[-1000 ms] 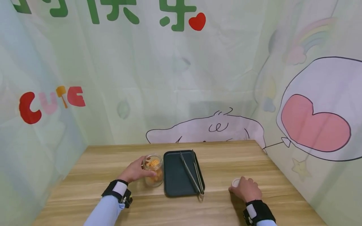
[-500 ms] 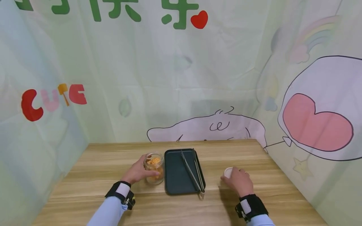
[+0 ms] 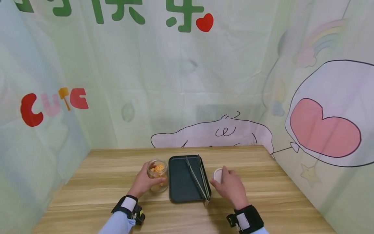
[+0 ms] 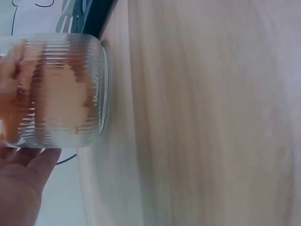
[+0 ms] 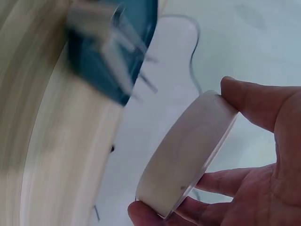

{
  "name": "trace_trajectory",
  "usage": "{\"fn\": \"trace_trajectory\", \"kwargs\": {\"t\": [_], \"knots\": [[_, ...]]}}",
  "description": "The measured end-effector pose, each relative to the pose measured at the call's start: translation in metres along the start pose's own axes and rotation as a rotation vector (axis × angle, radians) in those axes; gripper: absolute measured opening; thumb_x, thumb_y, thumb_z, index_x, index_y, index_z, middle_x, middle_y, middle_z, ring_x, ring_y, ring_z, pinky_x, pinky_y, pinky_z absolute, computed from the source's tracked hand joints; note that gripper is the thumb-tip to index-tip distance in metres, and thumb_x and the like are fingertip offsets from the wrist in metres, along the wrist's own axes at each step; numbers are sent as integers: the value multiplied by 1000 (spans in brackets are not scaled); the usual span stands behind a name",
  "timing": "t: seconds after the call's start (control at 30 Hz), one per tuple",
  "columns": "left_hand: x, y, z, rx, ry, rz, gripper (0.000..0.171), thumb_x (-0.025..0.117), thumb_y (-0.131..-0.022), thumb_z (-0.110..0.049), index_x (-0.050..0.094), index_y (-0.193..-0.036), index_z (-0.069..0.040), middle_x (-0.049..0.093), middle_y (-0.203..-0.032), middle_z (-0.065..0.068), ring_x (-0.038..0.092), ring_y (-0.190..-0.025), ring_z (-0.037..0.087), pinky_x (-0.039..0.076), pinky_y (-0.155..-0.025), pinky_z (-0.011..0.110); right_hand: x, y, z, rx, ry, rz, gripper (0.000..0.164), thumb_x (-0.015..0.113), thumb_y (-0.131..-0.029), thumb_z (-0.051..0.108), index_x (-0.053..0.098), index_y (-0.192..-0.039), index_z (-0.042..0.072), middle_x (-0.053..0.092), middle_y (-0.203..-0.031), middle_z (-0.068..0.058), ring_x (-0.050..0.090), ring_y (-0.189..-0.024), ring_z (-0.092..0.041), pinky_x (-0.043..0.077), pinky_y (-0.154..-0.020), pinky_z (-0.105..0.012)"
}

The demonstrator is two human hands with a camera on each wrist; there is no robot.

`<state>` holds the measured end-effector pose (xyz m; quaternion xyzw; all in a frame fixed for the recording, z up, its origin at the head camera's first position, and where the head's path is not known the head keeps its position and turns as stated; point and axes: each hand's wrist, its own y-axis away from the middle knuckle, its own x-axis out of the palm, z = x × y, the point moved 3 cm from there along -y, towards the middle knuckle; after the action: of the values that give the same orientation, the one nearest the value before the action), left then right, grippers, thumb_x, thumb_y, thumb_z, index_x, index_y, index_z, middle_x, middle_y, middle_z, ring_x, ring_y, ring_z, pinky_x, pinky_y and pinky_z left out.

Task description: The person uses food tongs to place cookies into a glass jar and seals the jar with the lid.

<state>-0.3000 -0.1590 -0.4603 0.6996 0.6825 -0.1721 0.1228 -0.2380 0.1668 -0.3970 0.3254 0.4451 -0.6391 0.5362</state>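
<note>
My left hand (image 3: pixel 143 182) grips a clear glass jar (image 3: pixel 159 188), thumb across its near side. The jar stands upright on the table left of the tray, its mouth uncovered. Orange swirl-shaped pieces (image 3: pixel 159 168) fill it; the left wrist view shows the jar's ribbed wall (image 4: pixel 66 94) up close. To the right of the tray, my right hand (image 3: pixel 232 189) holds a round white lid (image 3: pixel 218 175) by its edge. In the right wrist view the lid (image 5: pixel 186 150) is tilted, pinched between thumb and fingers, off the table.
Between the hands lies a dark rectangular tray (image 3: pixel 179 183). Metal tongs (image 3: pixel 196 179) rest along its right side, their joined end over the near edge. The wooden table (image 3: pixel 117 162) meets a printed cloth backdrop (image 3: pixel 181 81) behind it.
The right hand has carried the lid leftward from the right part of the table toward the tray. The left hand stays on the jar, which has not visibly moved.
</note>
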Motion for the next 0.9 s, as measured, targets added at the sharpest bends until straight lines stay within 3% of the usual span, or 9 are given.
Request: {"fn": "trace_trajectory", "kwargs": {"t": [0.2,0.5,0.9], "knots": [[-2,9,2,6,21,-31,91,87,-72,-37,37,-144,-12,53,-139,15,54,-126,31,43,-108,53,5,11,19,-34,-62,-39,78,75,-84,38,47,-138,-10,57,-126,-34,59,-111,-48,53,-89,-58],[-2,26,2,27,1,-65,90,87,-73,-34,36,-145,-12,53,-138,16,53,-126,33,43,-107,55,6,19,33,-69,-112,-52,76,76,-83,37,48,-139,-6,56,-129,-32,58,-112,-45,52,-89,-57],[12,37,-20,99,-11,-52,88,90,-69,-27,41,-141,-19,60,-129,9,59,-115,26,48,-101,48,4,24,43,-95,-145,-31,75,76,-83,38,49,-141,-3,55,-133,-29,57,-116,-43,50,-92,-56]]}}
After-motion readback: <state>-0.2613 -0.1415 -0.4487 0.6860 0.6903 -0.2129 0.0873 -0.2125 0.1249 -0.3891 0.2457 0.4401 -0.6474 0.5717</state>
